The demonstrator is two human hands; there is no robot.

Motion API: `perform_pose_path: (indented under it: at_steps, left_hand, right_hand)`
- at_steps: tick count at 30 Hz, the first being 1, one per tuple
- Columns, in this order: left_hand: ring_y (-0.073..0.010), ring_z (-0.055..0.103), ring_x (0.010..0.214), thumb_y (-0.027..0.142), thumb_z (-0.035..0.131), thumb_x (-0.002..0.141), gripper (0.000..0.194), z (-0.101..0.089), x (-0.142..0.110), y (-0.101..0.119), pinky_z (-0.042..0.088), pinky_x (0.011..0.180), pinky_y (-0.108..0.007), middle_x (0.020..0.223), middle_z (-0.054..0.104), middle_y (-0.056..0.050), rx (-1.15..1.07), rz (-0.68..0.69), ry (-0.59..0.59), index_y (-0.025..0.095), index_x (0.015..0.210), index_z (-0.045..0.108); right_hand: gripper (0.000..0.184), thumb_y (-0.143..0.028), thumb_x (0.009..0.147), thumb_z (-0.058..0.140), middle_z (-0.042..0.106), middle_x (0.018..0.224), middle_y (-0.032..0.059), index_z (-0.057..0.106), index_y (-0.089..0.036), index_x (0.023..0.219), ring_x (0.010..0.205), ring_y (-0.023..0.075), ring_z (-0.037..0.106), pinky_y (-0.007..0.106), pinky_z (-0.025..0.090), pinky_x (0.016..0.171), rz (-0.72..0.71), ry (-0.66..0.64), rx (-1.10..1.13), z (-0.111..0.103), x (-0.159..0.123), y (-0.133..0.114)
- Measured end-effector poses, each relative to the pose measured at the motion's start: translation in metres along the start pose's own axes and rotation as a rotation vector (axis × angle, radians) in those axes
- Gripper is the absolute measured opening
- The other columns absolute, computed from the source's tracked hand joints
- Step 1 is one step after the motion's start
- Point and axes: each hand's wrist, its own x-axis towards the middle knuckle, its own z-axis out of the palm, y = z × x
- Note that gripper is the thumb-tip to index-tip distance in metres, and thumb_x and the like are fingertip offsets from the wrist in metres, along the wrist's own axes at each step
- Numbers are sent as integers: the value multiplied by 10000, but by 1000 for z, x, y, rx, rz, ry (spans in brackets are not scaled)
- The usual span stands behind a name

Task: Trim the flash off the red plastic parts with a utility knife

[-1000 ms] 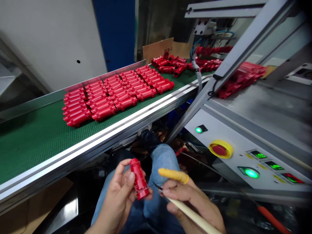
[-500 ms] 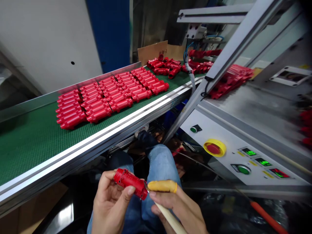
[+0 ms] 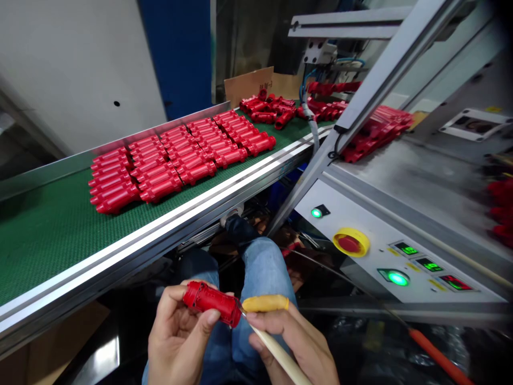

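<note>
Between the thumb and fingers of my left hand (image 3: 176, 337) is a red plastic cylindrical part (image 3: 212, 303), held tilted above my lap. My right hand (image 3: 294, 339) grips a tool with a pale handle (image 3: 276, 353), and its thin metal tip meets the right end of the red part. A yellow finger cot (image 3: 265, 303) covers one finger of that hand. The tip's exact shape is too small to make out.
A green conveyor belt (image 3: 52, 230) with a metal edge carries rows of red parts (image 3: 180, 155) and a loose pile (image 3: 272, 109). On the right stands a machine frame with a control panel (image 3: 385, 256). An orange-handled rod (image 3: 438, 355) is at lower right.
The red part has turned slightly in my left hand, and both hands have shifted a little left. Two green buttons on the panel are now lit.
</note>
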Motion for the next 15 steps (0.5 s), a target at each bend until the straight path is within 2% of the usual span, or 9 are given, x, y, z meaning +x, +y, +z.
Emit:
perform_pose_path:
  at_steps: [4,6,10,12,15]
  left_hand:
    - [-200,788,759,294,899,738,275,9,-6,5,655,760,-288,942,758,1,-4,54,23,235,886,675]
    - [-180,777,785,279,899,737,257,8,-6,3,640,744,-238,949,752,-2,27,97,26,235,868,683]
    - [-158,758,810,266,906,727,265,-2,-1,-7,615,736,-193,971,751,-7,116,152,26,236,883,693]
    - [-152,735,723,281,906,735,294,-6,4,-11,612,681,-208,888,760,-13,128,86,-21,229,916,681]
    - [-145,675,633,356,873,785,314,-6,12,-13,591,602,-229,763,736,-8,2,-129,-88,210,929,636]
  right_hand:
    - [253,-86,911,655,714,1082,34,644,-234,1115,996,133,720,169,576,917,14,15,-62,-3,2,1]
    - [254,-107,905,667,728,1089,18,623,-243,1114,1021,123,732,141,576,947,-4,-31,-93,-6,3,3]
    - [250,-96,917,619,735,1074,23,611,-238,1123,956,106,745,103,613,861,1,-131,-132,-2,-1,8]
    - [271,-112,955,560,719,1075,65,633,-226,1190,1003,144,734,134,640,821,-17,-113,-195,5,-7,11]
    - [291,-195,1015,490,705,1120,118,662,-211,1249,1061,194,719,199,666,811,-46,-80,-180,12,-13,14]
